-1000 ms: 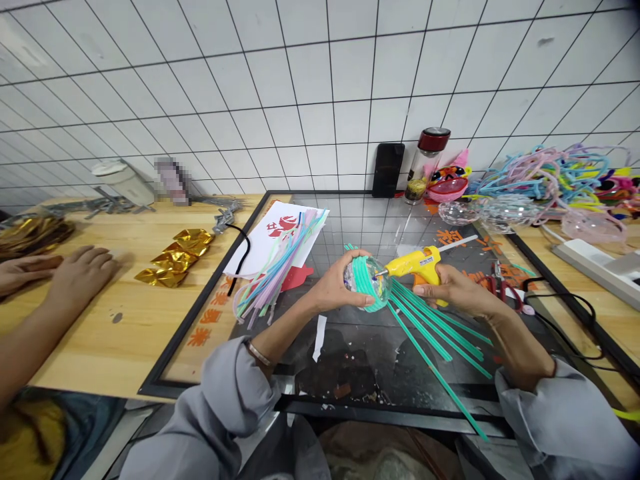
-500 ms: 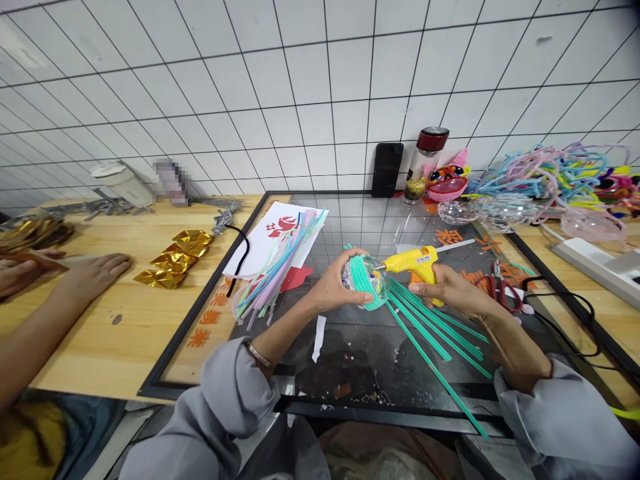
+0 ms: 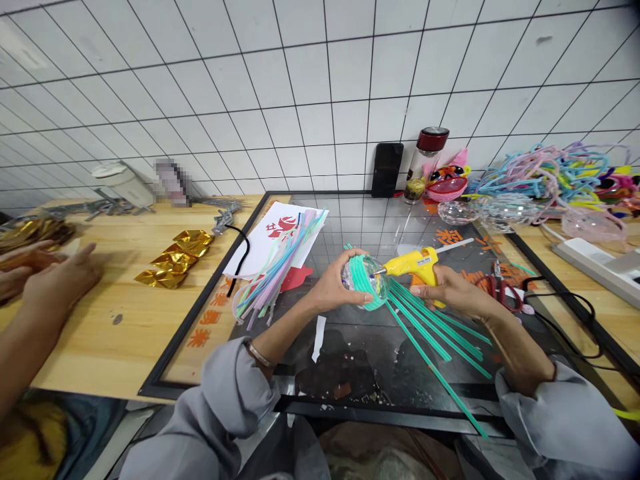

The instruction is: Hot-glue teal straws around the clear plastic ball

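Note:
My left hand (image 3: pixel 336 283) is closed round a clear plastic ball (image 3: pixel 381 288), part of which is wrapped in bands of green pipe cleaner (image 3: pixel 361 280). In my right hand (image 3: pixel 453 291) is a yellow hot glue gun (image 3: pixel 417 264), gripped by its handle, with a white glue stick (image 3: pixel 459 245) poking out of the back. Its nozzle points left and is at the ball's surface; whether it touches, I cannot tell. Loose green pipe cleaners (image 3: pixel 440 337) fan out on the dark glass tabletop below my right hand. Something colourful shows inside the ball, too small to make out.
Pastel pipe cleaners (image 3: pixel 280 267) lie on white paper (image 3: pixel 255 243). At the back stand a black phone (image 3: pixel 387 170) and a glass bottle (image 3: pixel 419 167). Red-handled scissors (image 3: pixel 503 287), cables and a power strip (image 3: pixel 600 263) sit right. A co-worker's hands (image 3: pixel 60 280) are left, near gold foil (image 3: pixel 175 260).
The glue gun's nozzle has shifted slightly down and left along the ball. My left hand has hardly moved. The co-worker's hand has lifted from the table and drawn left.

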A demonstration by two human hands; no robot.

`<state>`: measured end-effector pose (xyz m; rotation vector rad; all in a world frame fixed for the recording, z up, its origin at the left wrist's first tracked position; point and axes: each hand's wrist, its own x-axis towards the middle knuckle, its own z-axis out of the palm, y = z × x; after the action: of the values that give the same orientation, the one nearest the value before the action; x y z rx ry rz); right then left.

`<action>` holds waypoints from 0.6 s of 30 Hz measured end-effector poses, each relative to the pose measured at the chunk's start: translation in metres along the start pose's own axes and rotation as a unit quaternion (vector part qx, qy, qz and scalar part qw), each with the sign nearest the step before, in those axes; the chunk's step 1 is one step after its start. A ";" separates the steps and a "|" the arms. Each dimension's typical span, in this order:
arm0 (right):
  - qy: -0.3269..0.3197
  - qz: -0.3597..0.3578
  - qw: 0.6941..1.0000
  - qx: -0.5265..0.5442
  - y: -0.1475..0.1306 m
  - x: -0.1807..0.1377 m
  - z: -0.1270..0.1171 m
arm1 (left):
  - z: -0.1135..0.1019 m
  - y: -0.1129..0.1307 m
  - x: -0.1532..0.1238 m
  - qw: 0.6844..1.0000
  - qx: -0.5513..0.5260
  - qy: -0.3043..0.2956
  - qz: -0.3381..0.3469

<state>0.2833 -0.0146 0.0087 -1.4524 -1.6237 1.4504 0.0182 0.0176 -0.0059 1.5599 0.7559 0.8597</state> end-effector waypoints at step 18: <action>0.035 -0.040 0.999 -0.002 -0.008 -0.005 -0.004 | -0.002 0.000 0.001 1.000 -0.008 0.004 -0.016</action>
<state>0.2850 -0.0168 0.0187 -1.4083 -1.6232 1.3397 0.0168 0.0193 -0.0054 1.5276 0.7766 0.8460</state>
